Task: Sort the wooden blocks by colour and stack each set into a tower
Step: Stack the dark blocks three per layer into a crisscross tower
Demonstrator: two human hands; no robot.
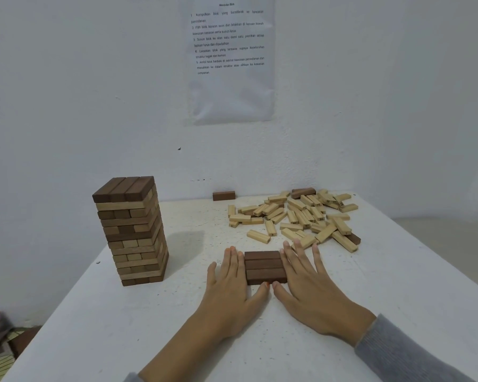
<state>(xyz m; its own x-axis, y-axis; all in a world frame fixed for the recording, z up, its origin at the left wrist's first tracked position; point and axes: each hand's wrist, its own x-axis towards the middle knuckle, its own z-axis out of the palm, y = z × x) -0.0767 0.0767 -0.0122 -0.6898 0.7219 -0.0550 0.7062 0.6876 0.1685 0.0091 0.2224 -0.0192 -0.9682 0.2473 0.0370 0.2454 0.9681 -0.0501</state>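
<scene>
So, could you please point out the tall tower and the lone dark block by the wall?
tall tower [130,235]: head view, middle of front face.
lone dark block [223,196]: head view, front face.

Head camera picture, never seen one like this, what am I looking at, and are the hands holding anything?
There's no machine: a person wears the camera on their head, so you look down at their hands. The left hand and right hand lie flat on a white table, fingers straight, pressing a row of three dark blocks from either side; nothing is gripped. On the left stands a tower of mixed dark and light blocks. Beyond the right hand lies a loose pile of light blocks.
</scene>
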